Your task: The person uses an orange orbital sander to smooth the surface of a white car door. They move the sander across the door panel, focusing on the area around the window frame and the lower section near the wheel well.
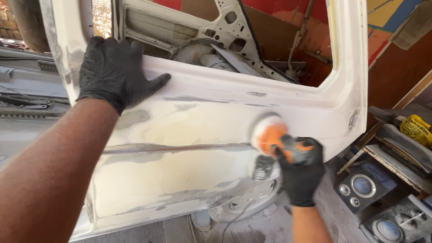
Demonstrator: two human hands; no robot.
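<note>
A white car door (202,121) fills most of the view, standing upright and leaning slightly, its window opening at the far top and its lower skin patched with dull grey and cream filler. A dark crease line runs left to right across its middle. Through the window opening a second stripped white door shell (189,31) leans against a red and brown wall (288,40).

At the far right, the wall carries a painted panel of yellow, blue and orange blocks (391,13). Below it, on the right, a crumpled yellow bag (416,128) with dark print lies on a stack of grey boards. Nearer on the right, two dark speaker boxes (364,186) with round silvery cones lie on the floor. The floor (265,225) is dusty grey concrete, and a wheel rim shows under the door's lower edge. On the far left a grey car body (27,85) with a wiper arm lies beside the door.

The left hand (114,72), in a black glove, lies flat and spread wide on the door's upper left, just below the window edge, gripping nothing. The right hand (299,168), also in a black glove, has its fingers curled tight around an orange and grey power sander (270,135), whose round pad presses against the door skin just right of centre, at the end of the crease line. A thin cord (238,216) hangs from the sander toward the floor.
</note>
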